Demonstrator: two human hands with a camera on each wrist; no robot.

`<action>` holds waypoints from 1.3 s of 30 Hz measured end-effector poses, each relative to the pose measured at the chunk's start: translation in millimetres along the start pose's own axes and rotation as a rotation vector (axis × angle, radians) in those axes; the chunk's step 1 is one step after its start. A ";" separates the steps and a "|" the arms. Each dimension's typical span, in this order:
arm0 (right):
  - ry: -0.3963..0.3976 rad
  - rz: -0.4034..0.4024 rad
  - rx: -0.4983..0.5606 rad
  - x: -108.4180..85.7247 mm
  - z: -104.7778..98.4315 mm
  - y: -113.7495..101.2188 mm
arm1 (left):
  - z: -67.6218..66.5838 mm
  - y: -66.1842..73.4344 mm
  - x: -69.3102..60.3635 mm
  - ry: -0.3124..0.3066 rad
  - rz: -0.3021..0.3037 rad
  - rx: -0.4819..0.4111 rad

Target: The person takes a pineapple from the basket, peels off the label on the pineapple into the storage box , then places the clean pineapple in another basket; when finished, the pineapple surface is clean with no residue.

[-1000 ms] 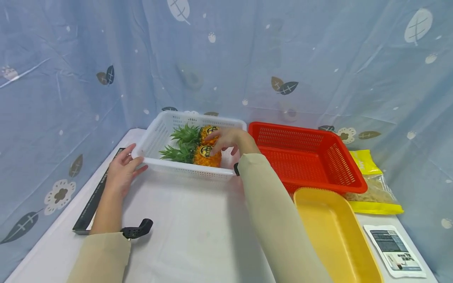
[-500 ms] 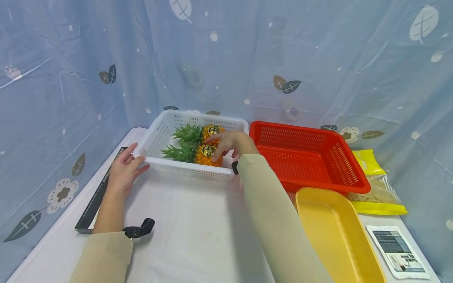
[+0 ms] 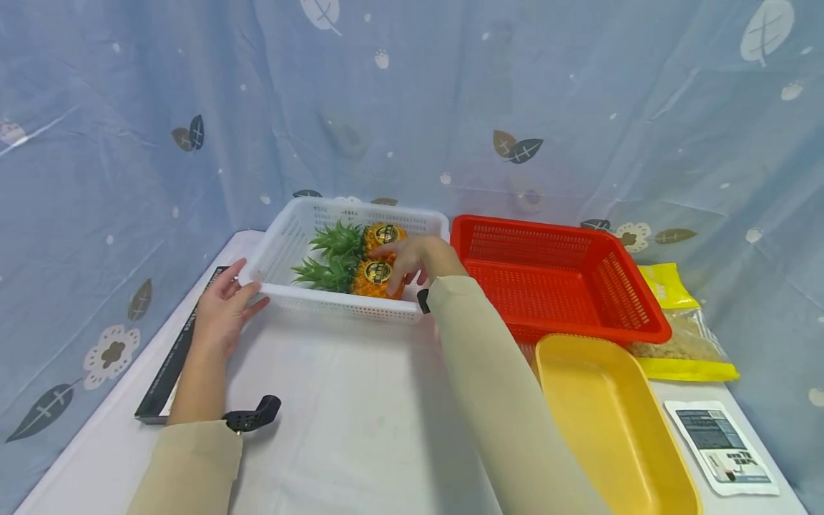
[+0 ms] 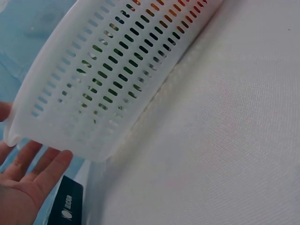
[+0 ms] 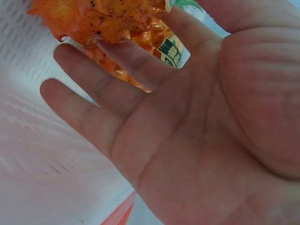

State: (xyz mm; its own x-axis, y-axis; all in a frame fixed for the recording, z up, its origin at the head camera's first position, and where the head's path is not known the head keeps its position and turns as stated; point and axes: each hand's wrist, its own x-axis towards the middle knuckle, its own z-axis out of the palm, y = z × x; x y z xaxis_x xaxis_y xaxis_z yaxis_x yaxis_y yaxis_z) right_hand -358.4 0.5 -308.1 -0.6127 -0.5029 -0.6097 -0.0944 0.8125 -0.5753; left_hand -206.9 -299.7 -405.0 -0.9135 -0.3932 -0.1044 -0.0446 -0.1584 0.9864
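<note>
Two small pineapples lie side by side in a white perforated basket (image 3: 344, 300), green crowns to the left. Both the rear pineapple (image 3: 386, 233) and the front pineapple (image 3: 370, 279) carry a black and gold label. My left hand (image 3: 220, 315) grips the basket's near left corner, with fingers (image 4: 44, 171) under the rim. Over the basket's right part, my right hand (image 3: 421, 259) reaches in above the pineapples, fingers spread and loosely extended. In the right wrist view its fingertips are close to the orange fruit (image 5: 101, 21); whether they touch it I cannot tell.
A red perforated basket (image 3: 534, 332) stands right of the white one, with a yellow tray (image 3: 599, 415) in front. Farther right are a yellow bag (image 3: 685, 343) and a white pouch (image 3: 721, 447). A black box (image 3: 170, 372) lies at left. A blue curtain hangs behind.
The right hand's thumb and fingers have shifted slightly over the pineapples. The left hand stays at the basket corner. The head view has moved a little.
</note>
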 end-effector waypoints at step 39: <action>0.023 -0.286 0.474 -5.9 -16.7 11.4 | -1.5 -1.3 1.5 -0.015 -0.001 -0.052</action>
State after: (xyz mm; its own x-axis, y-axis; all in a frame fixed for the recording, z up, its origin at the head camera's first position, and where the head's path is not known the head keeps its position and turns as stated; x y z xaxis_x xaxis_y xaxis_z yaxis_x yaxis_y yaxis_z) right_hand -369.0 17.7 -302.0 -0.6321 -0.6731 -0.3839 0.1007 0.4198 -0.9020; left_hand -207.6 -301.4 -406.6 -0.9196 -0.3790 -0.1034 -0.0252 -0.2056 0.9783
